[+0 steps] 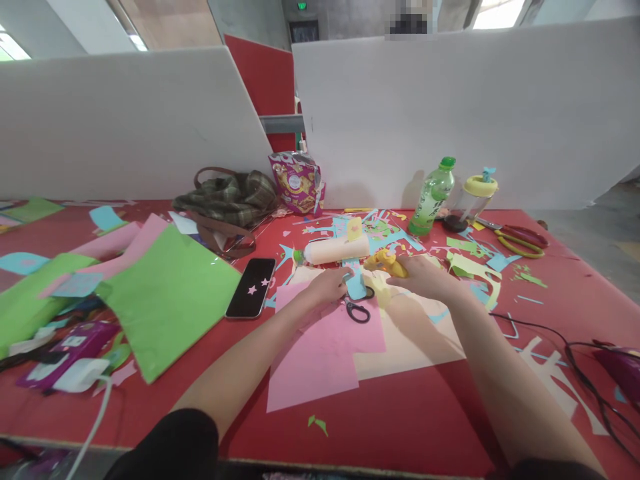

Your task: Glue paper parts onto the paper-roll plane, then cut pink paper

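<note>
Well, two hands reach in: the right hand (425, 277) is closed around one yellow tool (393, 264), while the left hand (330, 285) has its fingertips at one blue strip (355, 280); whether they pinch it, I cannot tell. The strip lies between the hands, its upper end near one cream cylinder (337, 251) with a green end. Just below is one pair of black-handled scissors (359, 312), then one phone (251, 288) carrying two pink stars. Farther back stand one green bottle (433, 200), one yellow-lidded cup (475, 200) and one snack bag (300, 183), with one plaid bag (235, 197) and one pair of red-and-yellow scissors (525, 241). The right fingers hide part of the tool, the black scissors' blades are hard to make out, and the scraps overlap too much to count. Red tabletop (400, 420) shows between the cream sheet (415, 340) and the near edge.
</note>
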Motion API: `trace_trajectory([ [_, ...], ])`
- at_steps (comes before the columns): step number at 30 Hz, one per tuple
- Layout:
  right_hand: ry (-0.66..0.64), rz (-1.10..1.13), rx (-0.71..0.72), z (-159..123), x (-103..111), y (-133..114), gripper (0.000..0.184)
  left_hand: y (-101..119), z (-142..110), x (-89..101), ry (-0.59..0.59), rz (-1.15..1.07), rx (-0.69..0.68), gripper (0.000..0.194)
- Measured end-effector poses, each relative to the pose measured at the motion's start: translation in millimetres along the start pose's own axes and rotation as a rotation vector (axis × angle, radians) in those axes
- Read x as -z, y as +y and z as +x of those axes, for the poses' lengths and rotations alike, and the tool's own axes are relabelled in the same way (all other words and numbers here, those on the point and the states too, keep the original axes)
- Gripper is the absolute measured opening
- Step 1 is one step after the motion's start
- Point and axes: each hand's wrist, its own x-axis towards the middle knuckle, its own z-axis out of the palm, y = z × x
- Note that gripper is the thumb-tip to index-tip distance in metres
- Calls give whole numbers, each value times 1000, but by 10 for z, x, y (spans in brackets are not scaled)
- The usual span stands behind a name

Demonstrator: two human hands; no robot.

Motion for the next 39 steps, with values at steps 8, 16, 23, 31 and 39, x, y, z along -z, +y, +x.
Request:
trace_trajectory([
  [8,-26,24,35,-1,-19,-16,19,-236,-225,189,14,91,-73,28],
  [16,-64,73,78,15,-39,-22,18,-489,-687,414,-90,148,-39,21],
  [23,-113,82,89,27,-88,-29,17,-715,-950,436,-167,178,14,13],
  [31,-105,45,69,39,-115,-39,17,-747,-1008,338,-135,84,11,16],
  [39,-129,39,67,54,-149,-39,25,-786,-1024,296,-111,26,32,19],
])
